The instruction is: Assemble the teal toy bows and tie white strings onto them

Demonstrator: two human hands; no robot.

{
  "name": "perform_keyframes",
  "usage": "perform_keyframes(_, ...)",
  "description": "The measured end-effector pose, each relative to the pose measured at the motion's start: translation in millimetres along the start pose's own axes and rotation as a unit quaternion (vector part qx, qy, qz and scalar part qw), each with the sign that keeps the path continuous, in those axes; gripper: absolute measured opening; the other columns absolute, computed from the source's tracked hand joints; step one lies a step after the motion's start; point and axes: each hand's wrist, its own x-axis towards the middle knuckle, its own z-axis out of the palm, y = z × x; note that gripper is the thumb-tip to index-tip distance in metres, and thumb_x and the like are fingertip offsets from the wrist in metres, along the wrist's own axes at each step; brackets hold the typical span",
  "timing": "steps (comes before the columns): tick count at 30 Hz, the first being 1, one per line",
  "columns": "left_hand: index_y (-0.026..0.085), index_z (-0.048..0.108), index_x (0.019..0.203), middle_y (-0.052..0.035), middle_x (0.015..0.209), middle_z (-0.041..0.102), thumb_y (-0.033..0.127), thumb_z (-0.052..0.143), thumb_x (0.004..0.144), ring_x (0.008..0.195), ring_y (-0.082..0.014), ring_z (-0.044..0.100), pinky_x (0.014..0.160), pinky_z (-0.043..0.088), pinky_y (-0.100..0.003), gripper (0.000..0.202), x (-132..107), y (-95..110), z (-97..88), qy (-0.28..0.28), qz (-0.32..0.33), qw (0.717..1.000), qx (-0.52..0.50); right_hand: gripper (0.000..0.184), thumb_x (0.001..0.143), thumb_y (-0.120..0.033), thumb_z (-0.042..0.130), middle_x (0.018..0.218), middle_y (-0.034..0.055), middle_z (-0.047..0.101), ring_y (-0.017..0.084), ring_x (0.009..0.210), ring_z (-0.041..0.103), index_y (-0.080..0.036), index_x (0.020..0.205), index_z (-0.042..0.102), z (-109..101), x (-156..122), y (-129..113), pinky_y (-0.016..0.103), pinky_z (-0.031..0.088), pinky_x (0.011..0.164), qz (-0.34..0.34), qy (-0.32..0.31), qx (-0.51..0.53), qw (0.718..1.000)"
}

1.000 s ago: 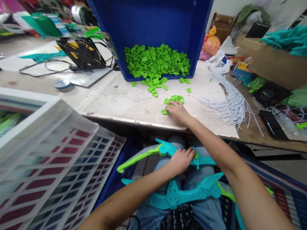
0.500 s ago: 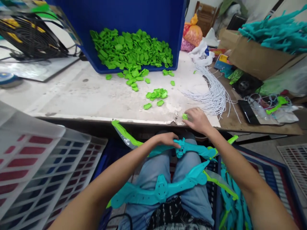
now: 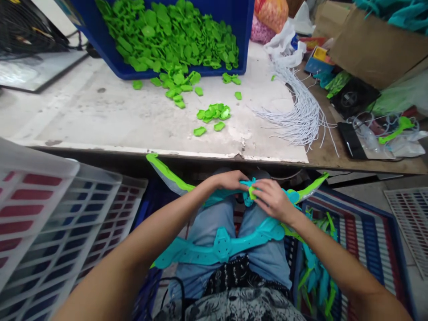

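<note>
**Q:** Head view: any hazards?

**A:** I find both hands together just below the table (image 3: 117, 120) edge. The left hand (image 3: 230, 180) is clamped on the bow (image 3: 170, 176) at its middle. The right hand (image 3: 274, 200) pinches a green piece (image 3: 251, 192) against it. In my judgement, a loose pinch could drop the piece under the table.

**Q:** Clearance?

**A:** Tight. The bow tips sit just under the table edge, and the crate (image 3: 67, 209) crowds the space below the table's left end.

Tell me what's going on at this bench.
A seated person holds a teal-and-green toy bow across the lap. The left hand grips it near the middle, while the right hand holds a small green piece against its centre. A second bow lies nearer the body. More green pieces sit loose on the table and fill the blue bin.
</note>
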Motion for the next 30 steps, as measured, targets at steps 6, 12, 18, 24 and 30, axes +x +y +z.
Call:
perform_keyframes(6, 0.013, 0.063, 0.085, 0.0019, 0.063, 0.057, 0.047, 0.064, 0.073, 0.054, -0.0115, 0.053, 0.055, 0.038, -0.022, 0.037, 1, 1, 4.7, -0.026, -0.047, 0.993, -0.101, 0.023, 0.092, -0.02, 0.053, 0.112, 0.0131, 0.067, 0.026, 0.11, 0.055, -0.02, 0.11, 0.066, 35, -30, -4, 0.046, 0.052, 0.09, 0.032, 0.028, -0.007, 0.999)
perform_keyframes(12, 0.013, 0.064, 0.083, 0.0016, 0.068, 0.058, 0.048, 0.065, 0.071, 0.062, -0.011, 0.05, 0.058, 0.036, -0.021, 0.038, 4, -4, 6.2, -0.005, -0.029, 0.998, -0.052, 0.024, 0.091, -0.019, 0.053, 0.114, 0.0102, 0.067, 0.025, 0.11, 0.055, -0.023, 0.111, 0.066, 38, -27, -3, 0.046, 0.051, 0.09, 0.035, 0.031, 0.011, 0.999)
perform_keyframes(18, 0.013, 0.059, 0.074, 0.0029, 0.063, 0.05, 0.058, 0.065, 0.065, 0.061, -0.0112, 0.043, 0.056, 0.029, -0.023, 0.046, 11, -3, 13.1, 0.061, -0.039, 0.995, 0.069, 0.036, 0.08, -0.034, 0.069, 0.118, 0.0122, 0.062, 0.03, 0.114, 0.051, -0.021, 0.113, 0.061, 41, -26, 0, 0.05, 0.045, 0.092, 0.192, 0.048, 0.035, 0.98)
perform_keyframes(24, 0.016, 0.058, 0.078, 0.0018, 0.065, 0.053, 0.05, 0.068, 0.065, 0.063, -0.0153, 0.05, 0.055, 0.029, -0.024, 0.038, 13, 9, 22.7, 0.096, -0.054, 0.983, 0.144, 0.062, 0.059, -0.041, 0.084, 0.111, 0.0125, 0.064, 0.036, 0.111, 0.05, -0.024, 0.114, 0.063, 39, -9, 10, 0.053, 0.043, 0.086, 0.313, -0.065, 0.02, 0.947)
perform_keyframes(30, 0.017, 0.063, 0.091, -0.0041, 0.08, 0.064, 0.041, 0.064, 0.075, 0.075, -0.021, 0.059, 0.061, 0.035, -0.025, 0.028, 0, 25, 36.2, 0.126, -0.061, 0.958, 0.249, 0.052, 0.062, -0.037, 0.083, 0.107, 0.0126, 0.067, 0.036, 0.113, 0.05, -0.02, 0.107, 0.064, 38, -9, 6, 0.054, 0.041, 0.087, 0.31, -0.064, -0.004, 0.949)
